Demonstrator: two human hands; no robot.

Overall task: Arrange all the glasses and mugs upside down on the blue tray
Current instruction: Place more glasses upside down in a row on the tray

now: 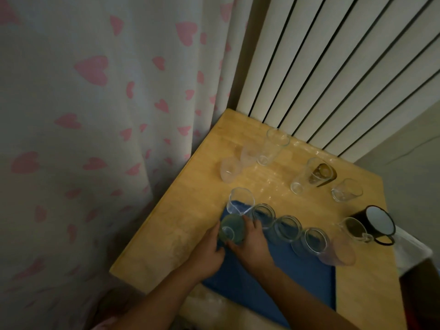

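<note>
A blue tray (292, 277) lies on the near part of a wooden table (181, 225). Both my hands grip a greenish glass (231, 229) at the tray's far left corner: my left hand (209, 251) on its left side, my right hand (252, 241) on its right. Along the tray's far edge stand a clear glass (240, 201), three jar-like glasses (263, 214) (285, 228) (313, 241) and a pinkish tumbler (339, 252). Off the tray stand several more clear glasses (272, 147) (229, 169) (346, 189), an amber glass (321, 173) and a black enamel mug (375, 222).
A curtain with pink hearts (95, 115) hangs left of the table. A white ribbed radiator (333, 67) stands behind it. A white cloth (412, 251) lies past the table's right edge. The near half of the tray shows bare blue surface.
</note>
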